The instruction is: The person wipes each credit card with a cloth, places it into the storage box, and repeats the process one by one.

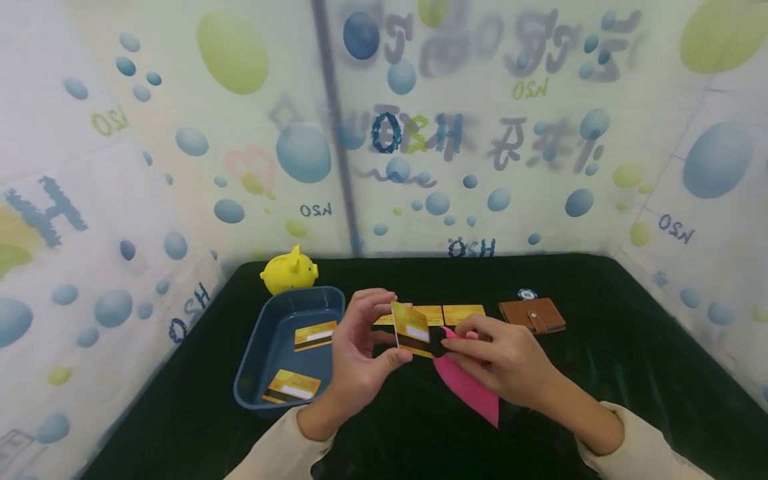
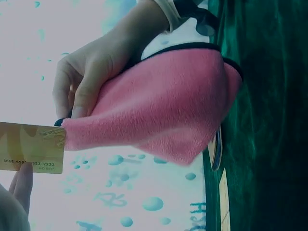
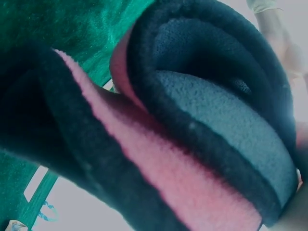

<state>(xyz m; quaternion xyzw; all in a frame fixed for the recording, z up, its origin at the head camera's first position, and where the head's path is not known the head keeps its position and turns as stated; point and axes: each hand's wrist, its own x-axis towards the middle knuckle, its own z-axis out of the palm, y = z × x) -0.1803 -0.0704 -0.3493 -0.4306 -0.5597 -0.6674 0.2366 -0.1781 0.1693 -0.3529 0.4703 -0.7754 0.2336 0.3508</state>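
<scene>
My left hand pinches a gold bank card by its edge between thumb and fingers, holding it upright above the table. A white strip and a dark stripe show on the side facing the head camera; raised numbers are visible in the left wrist view. My right hand grips a pink cloth with a black edging and a dark grey underside. A bunched corner of that cloth is at the card's right edge. Folds of the cloth fill most of the right wrist view, hiding the right fingers there.
At left stands a blue tray with two gold cards in it. Behind it is a yellow piggy bank. More gold cards lie in a row beyond my hands. A brown wallet and a poker chip lie at right.
</scene>
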